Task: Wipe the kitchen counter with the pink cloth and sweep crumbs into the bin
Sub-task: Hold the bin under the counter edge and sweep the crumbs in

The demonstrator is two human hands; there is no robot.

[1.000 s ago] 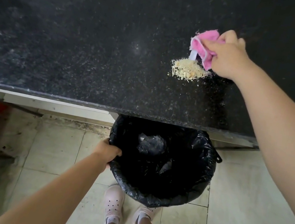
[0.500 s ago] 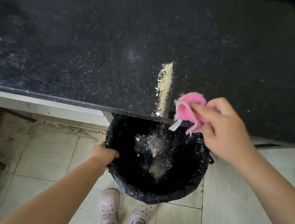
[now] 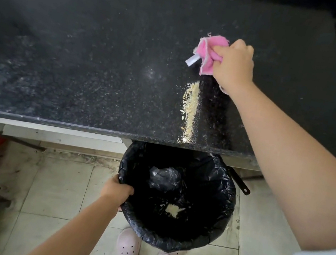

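Pink cloth (image 3: 209, 54) is bunched up in the right hand (image 3: 233, 65), fingers curled tight round it, sitting well back on the black speckled counter (image 3: 85, 56) with its white tag sticking out to the left. Just below it a thin line of crumbs (image 3: 190, 111) runs lengthwise straight to the counter's front edge, with loads of bare stone on either side. Right under that edge is the black-bagged bin (image 3: 225, 205), mouth wide open with a small crumb pile inside, and the left hand (image 3: 116, 190) grips its near-left rim, pink clogs (image 3: 128, 253) on the tiled floor (image 3: 57, 186) below.
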